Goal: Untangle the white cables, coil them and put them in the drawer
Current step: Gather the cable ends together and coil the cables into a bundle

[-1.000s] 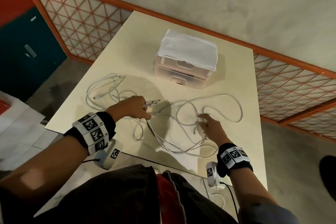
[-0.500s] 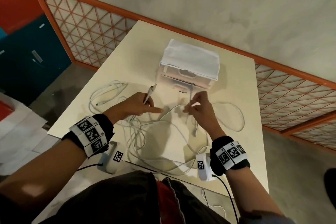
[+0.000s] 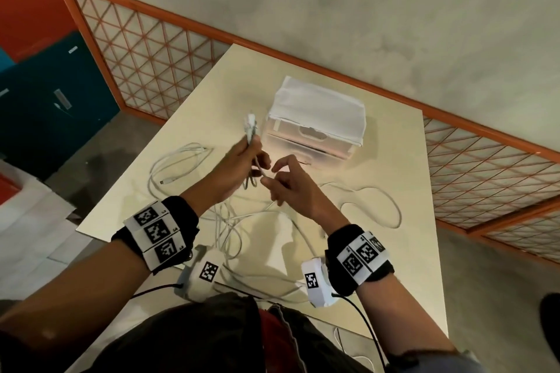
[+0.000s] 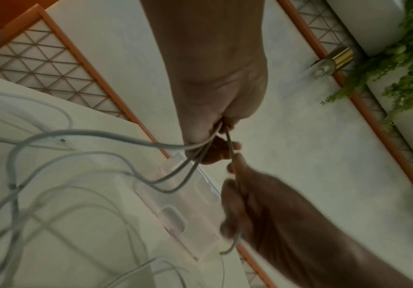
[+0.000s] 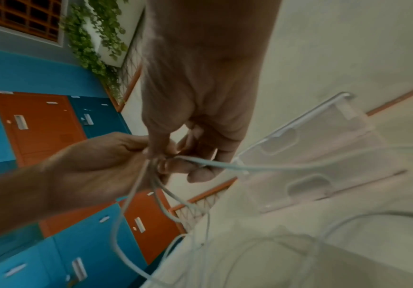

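Observation:
Several white cables [image 3: 236, 230] lie tangled on the cream table [image 3: 394, 251], with loops spreading left [image 3: 178, 160] and right [image 3: 391, 209]. My left hand [image 3: 242, 157] is raised above the table and grips a bunch of strands, whose connector ends [image 3: 251, 130] stick up from the fist. Close beside it, my right hand [image 3: 281, 179] pinches one strand. The left wrist view shows the strands [image 4: 188, 169] hanging from my left hand [image 4: 215, 144]. In the right wrist view, my right hand [image 5: 175, 161] holds a cable. The translucent drawer unit [image 3: 315, 136], both drawers closed, stands just behind the hands.
A white cloth [image 3: 318, 106] covers the top of the drawer unit. An orange lattice railing [image 3: 157, 48] runs behind and to the right of the table. Blue and orange lockers [image 5: 40, 126] stand to the left. The table's near edge [image 3: 272, 291] is by my body.
Both hands rose from the table. The left lifted the cable ends so the connectors point up. The right moved left and now pinches a strand beside the left hand.

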Available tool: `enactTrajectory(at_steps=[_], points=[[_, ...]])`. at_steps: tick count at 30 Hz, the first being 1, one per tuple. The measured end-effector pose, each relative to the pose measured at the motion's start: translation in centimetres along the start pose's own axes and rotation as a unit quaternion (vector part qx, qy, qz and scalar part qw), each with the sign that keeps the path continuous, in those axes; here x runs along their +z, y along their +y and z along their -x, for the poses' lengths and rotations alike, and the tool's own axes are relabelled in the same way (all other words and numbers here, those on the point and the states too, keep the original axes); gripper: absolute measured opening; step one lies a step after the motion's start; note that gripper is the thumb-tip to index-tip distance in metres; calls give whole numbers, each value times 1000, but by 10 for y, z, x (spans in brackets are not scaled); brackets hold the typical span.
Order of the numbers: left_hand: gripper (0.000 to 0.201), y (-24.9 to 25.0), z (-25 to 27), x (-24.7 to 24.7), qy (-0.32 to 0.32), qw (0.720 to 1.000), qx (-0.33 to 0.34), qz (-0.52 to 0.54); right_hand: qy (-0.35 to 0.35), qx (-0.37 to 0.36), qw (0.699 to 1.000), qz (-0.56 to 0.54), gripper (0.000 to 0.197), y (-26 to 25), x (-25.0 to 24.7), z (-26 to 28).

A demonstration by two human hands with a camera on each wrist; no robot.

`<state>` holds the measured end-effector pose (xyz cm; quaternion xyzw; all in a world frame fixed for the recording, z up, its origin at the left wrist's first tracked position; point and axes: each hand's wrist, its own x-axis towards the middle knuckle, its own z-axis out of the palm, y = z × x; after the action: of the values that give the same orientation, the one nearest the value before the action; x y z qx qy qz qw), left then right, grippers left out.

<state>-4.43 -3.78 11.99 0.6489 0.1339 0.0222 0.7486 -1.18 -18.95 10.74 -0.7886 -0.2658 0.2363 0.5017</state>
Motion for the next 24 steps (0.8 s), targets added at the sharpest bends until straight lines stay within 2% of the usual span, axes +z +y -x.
enactTrajectory(at_steps=[2,4,7,10,11,14,16,18,20,22,24], points=[[32,9,-4,-8,41,997,25,63,-34,21,998,47,22,14,-10,5],[35,17,-9,-21,82,992,46,86,-32,57,993,102,36,33,-29,12],[37,25,-15,-45,117,987,70,87,21,133,972,194,49,65,-67,25],[37,25,-15,-56,131,987,88,30,71,188,940,276,45,78,-94,36],[36,23,-13,-53,125,988,93,-7,82,180,938,284,43,76,-97,35],[26,15,-7,-29,78,983,96,-137,89,108,960,243,41,49,-91,24],[20,7,-4,-10,8,984,71,-164,77,49,972,216,39,24,-78,13],[22,1,-1,3,-52,979,54,-191,66,-8,979,191,35,-1,-64,4],[11,0,2,9,-82,967,70,-230,53,-48,982,173,32,-19,-57,0],[25,3,3,8,-72,962,95,-244,46,-53,987,145,29,-23,-59,2],[31,6,1,1,-16,966,107,-236,62,-32,990,120,33,-14,-69,8]])
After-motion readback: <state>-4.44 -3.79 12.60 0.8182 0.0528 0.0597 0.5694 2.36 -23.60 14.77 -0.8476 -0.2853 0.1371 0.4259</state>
